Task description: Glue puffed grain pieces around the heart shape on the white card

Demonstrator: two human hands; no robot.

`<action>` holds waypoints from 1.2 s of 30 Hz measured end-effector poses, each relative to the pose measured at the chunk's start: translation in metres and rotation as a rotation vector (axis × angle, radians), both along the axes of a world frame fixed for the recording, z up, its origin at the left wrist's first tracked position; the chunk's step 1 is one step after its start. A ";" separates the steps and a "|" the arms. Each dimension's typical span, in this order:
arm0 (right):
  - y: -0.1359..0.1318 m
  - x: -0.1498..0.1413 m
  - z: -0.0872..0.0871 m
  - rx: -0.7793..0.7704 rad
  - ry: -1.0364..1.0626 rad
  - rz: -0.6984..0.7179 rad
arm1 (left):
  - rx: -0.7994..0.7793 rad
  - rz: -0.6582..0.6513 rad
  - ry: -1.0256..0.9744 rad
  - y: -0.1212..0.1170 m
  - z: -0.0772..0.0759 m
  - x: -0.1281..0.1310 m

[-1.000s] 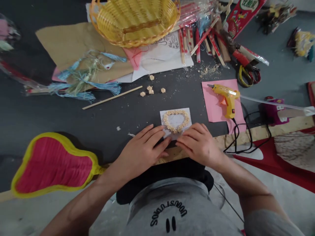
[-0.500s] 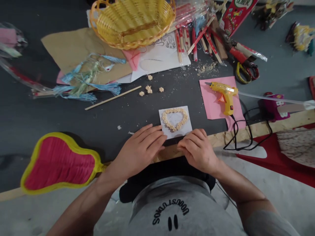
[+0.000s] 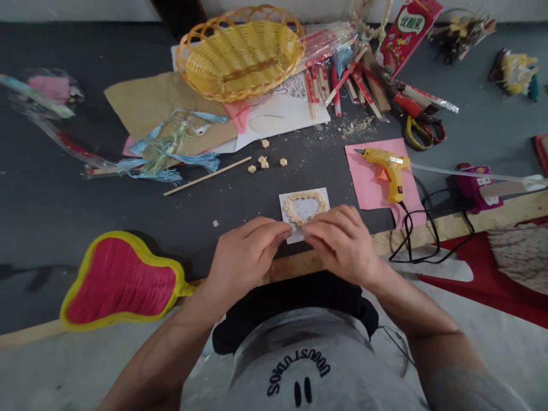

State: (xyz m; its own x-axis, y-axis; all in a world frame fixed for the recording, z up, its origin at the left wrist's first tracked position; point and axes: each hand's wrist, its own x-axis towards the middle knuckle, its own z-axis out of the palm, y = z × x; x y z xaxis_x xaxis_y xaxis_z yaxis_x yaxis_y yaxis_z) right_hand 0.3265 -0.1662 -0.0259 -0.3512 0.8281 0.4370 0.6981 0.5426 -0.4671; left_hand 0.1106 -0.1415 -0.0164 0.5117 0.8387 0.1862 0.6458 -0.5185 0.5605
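Knobbly heart-shaped ring (image 3: 305,195), perhaps wooden, on white paper (image 3: 305,208).

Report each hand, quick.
Left hand: fingers bent, by the paper; cannot tell if holding anything.
Right hand: fingers bent, at the heart; grip cannot be told.

I'm in a craft workshop, it seems: beaded heart (image 3: 305,195), glue gun (image 3: 390,164), tassels (image 3: 194,161) and brown paper (image 3: 137,103) on my table (image 3: 244,202).

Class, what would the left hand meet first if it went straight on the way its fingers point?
Most likely the right hand facing it, though the lower tip of the heart-shaped ring on the white paper lies close to that line; depth is unclear.
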 end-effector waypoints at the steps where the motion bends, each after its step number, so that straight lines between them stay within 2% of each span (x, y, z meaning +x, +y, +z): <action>1: 0.006 0.006 0.002 -0.025 -0.010 -0.021 | -0.034 0.027 -0.017 0.004 0.004 0.000; 4: 0.026 0.019 0.008 -0.092 0.003 -0.018 | -0.094 0.072 -0.039 0.017 0.017 0.001; 10: 0.067 0.020 0.024 -0.330 0.033 0.156 | -0.156 0.173 -0.132 0.046 0.038 0.014; 17: 0.109 0.018 0.027 -0.555 0.225 0.363 | -0.070 0.195 -0.178 0.084 0.042 0.020; 20: 0.116 0.012 0.026 -0.571 0.230 0.439 | -0.077 0.204 -0.164 0.095 0.041 0.020; 23: 0.121 0.002 0.021 -0.565 0.116 0.356 | -0.077 0.234 -0.175 0.103 0.038 0.018; 26: 0.125 -0.006 0.014 -0.594 -0.108 0.257 | -0.052 0.279 -0.172 0.110 0.034 0.012; 31: 0.131 -0.015 0.009 -0.654 -0.364 0.337 | -0.081 0.321 -0.157 0.113 0.026 -0.001; 36: 0.131 -0.026 0.013 -0.637 -0.433 0.354 | -0.123 0.287 -0.117 0.109 0.017 -0.005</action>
State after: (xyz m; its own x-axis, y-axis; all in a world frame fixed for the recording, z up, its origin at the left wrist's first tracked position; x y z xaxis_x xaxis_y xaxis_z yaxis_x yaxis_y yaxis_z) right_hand 0.3007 -0.0352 -0.0132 -0.6649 0.6801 -0.3087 0.7243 0.4863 -0.4887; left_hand 0.1054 -0.0321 0.0007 0.2323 0.9654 0.1184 0.6833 -0.2486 0.6865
